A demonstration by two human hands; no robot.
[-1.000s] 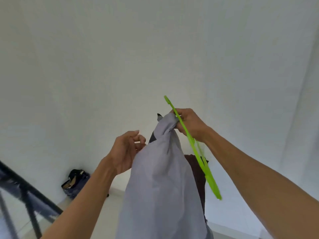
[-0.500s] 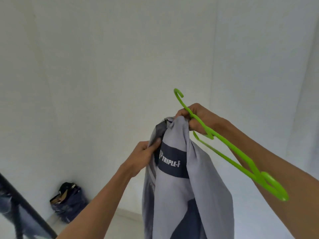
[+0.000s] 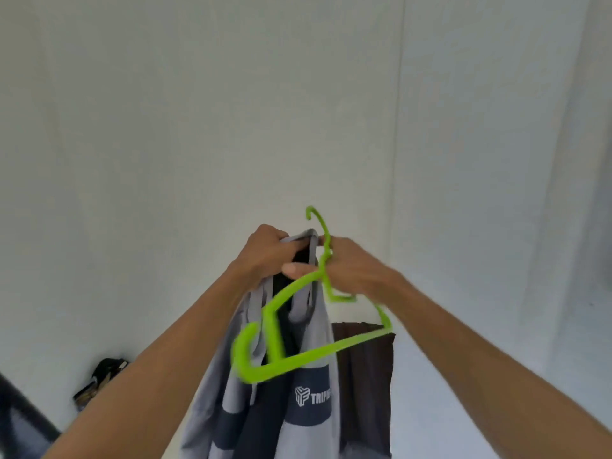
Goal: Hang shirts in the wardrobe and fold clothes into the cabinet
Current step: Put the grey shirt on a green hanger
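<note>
Hands raised: left hand (image 3: 265, 256) grips grey shirt (image 3: 298, 385) collar, right hand (image 3: 351, 270) holds green hanger (image 3: 281, 362).

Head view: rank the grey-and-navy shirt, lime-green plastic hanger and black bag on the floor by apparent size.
1. Grey-and-navy shirt
2. Lime-green plastic hanger, though nearer the camera
3. Black bag, farther off, partly behind the forearm

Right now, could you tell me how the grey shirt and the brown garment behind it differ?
The grey shirt is light grey with dark navy panels and a white logo; the brown garment is plain dark brown. The grey shirt is gripped at its top by the left hand, close to the green hanger that the right hand holds; neither hand touches the brown garment. The grey shirt hangs nearer the camera, partly covering the brown garment. Both hang downward.
</note>
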